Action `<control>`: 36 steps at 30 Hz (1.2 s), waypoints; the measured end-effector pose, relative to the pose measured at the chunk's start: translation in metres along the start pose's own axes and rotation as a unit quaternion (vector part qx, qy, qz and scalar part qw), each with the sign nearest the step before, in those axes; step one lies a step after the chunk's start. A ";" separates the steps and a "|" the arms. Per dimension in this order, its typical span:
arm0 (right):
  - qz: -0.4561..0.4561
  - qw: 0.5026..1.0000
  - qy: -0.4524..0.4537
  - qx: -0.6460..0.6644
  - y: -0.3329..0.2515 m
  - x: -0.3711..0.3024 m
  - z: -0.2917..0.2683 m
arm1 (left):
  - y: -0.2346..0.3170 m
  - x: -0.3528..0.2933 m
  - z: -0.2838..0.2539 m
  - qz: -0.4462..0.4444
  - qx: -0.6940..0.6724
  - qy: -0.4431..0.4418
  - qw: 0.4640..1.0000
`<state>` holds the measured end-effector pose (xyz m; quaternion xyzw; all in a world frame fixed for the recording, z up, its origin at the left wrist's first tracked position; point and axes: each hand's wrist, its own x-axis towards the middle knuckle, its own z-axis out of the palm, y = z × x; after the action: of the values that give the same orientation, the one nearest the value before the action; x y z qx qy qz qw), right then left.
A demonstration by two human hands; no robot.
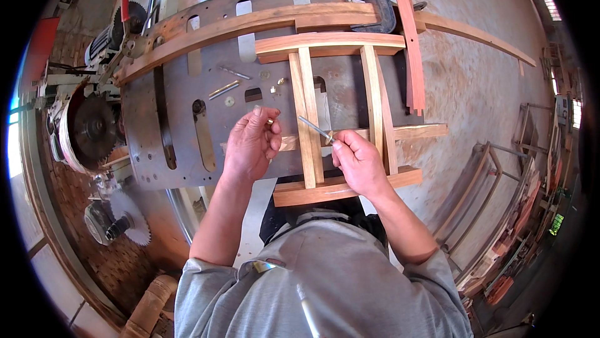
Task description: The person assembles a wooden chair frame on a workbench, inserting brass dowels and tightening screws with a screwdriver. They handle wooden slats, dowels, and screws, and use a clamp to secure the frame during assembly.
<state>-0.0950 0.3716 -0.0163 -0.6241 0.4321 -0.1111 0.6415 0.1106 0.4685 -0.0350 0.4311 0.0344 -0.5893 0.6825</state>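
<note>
My left hand (250,144) is closed in a pinch on a small brass-coloured piece (270,122), partly hidden by the fingers. My right hand (359,162) grips a thin metal rod (314,127) that points up and left; a brass-coloured collar sits close to the fingertips. Both hands are above a ladder-like wooden frame (304,107) of pale and reddish bars, lying partly on a dark metal table (175,104). To the left of the frame lie two metal rods (224,89), a thin bit-like rod (235,72), a round washer (229,100) and small brass pieces (273,90).
A long wooden rail (206,35) crosses the table's far side, with a black C-clamp (389,10) on it. Reddish slats (411,50) stick out beside the clamp. Left of the table are exposed saw blades (92,124), including a lower toothed one (134,218).
</note>
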 end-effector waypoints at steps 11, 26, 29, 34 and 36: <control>-0.055 0.995 -0.008 -0.077 -0.002 0.002 0.005 | -0.005 0.001 -0.002 -0.053 0.048 -0.050 0.996; -0.040 0.994 -0.019 -0.100 0.001 0.005 0.005 | -0.007 -0.001 -0.002 -0.001 0.156 0.004 0.988; -0.036 0.994 -0.021 -0.098 0.000 0.004 0.004 | -0.006 -0.001 -0.001 -0.002 0.190 0.011 0.982; -0.053 0.990 -0.023 -0.125 -0.002 0.002 0.004 | -0.005 0.001 0.002 0.002 0.226 0.016 0.974; -0.080 0.987 -0.021 -0.135 0.002 0.003 0.005 | -0.005 0.001 0.005 0.002 0.240 0.020 0.971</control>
<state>-0.0910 0.3735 -0.0202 -0.7401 0.3781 -0.0897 0.5489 0.1045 0.4650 -0.0356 0.5942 -0.0950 -0.5700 0.5594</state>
